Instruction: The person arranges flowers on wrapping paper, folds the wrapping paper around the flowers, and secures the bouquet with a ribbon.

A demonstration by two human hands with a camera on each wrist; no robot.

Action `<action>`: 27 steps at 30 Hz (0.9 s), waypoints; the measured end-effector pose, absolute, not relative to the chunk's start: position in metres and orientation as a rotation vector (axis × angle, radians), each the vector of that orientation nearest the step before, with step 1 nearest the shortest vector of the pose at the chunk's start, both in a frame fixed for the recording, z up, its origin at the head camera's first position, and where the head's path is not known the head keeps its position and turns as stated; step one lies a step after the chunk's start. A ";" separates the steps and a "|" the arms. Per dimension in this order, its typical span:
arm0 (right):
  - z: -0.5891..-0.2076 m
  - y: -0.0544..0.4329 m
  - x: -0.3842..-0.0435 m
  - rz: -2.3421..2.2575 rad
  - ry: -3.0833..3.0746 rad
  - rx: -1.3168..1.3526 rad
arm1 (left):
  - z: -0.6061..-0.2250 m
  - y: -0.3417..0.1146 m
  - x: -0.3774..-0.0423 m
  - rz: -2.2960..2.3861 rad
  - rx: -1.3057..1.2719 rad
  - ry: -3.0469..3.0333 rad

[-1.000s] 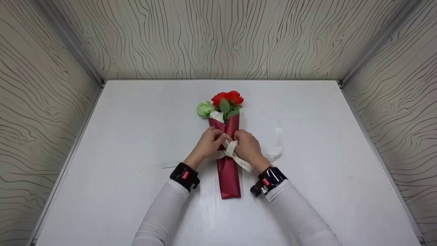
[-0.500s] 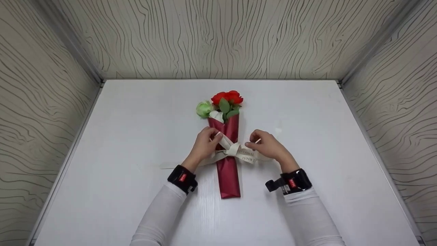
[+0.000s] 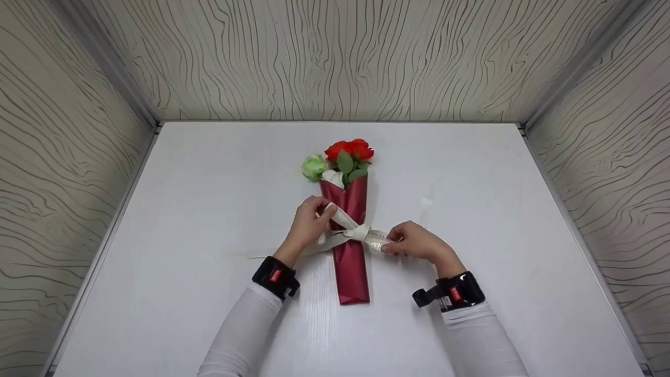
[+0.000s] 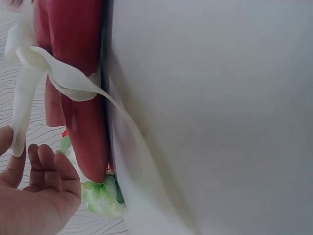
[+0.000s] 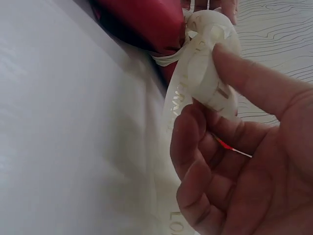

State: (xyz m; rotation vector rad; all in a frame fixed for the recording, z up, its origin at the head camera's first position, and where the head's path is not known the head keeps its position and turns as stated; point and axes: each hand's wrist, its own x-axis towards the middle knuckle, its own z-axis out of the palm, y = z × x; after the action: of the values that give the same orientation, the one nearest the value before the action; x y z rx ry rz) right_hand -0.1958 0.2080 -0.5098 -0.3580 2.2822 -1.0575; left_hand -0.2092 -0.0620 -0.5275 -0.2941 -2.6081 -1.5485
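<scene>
A bouquet in dark red wrapping paper (image 3: 352, 277) lies in the middle of the table, tied round with a cream printed ribbon (image 3: 359, 232). My left hand (image 3: 308, 224) pinches a ribbon loop (image 4: 25, 95) up and left of the knot, between thumb and forefinger. Right of the knot, my right hand (image 3: 419, 243) pinches another ribbon loop (image 5: 208, 78) between thumb and fingers. Red flowers (image 3: 349, 150), a pale green flower (image 3: 314, 167) and a white flower (image 3: 332, 178) stick out of the wrap's far end.
One loose ribbon tail (image 4: 146, 156) trails left over the white table (image 3: 209, 183). Another tail (image 3: 426, 201) lies to the right, partly behind my right hand. Wood-patterned panels (image 3: 335, 63) stand at the back and both sides.
My right hand has moved right from beside the knot, then a little nearer me, drawing out the right loop. My left hand has shifted slightly left. The knot looks tighter.
</scene>
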 end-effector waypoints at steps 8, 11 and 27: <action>-0.492 0.206 -0.205 -1.233 2.451 -0.493 | -0.521 -0.071 -0.206 -1.619 -0.255 -2.516; -0.485 0.201 -0.209 -1.318 2.566 -0.516 | -0.519 -0.075 -0.205 -1.643 -0.215 -2.494; -0.484 0.187 -0.237 -1.380 2.638 -0.540 | -0.525 -0.097 -0.206 -1.581 -0.100 -2.463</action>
State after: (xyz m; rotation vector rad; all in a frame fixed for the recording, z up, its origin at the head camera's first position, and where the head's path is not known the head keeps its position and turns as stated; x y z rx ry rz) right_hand -0.2375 0.1870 -0.4835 -0.5400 2.6379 -1.3801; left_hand -0.2058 -0.0973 -0.5254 -0.0999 -2.4633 -1.5810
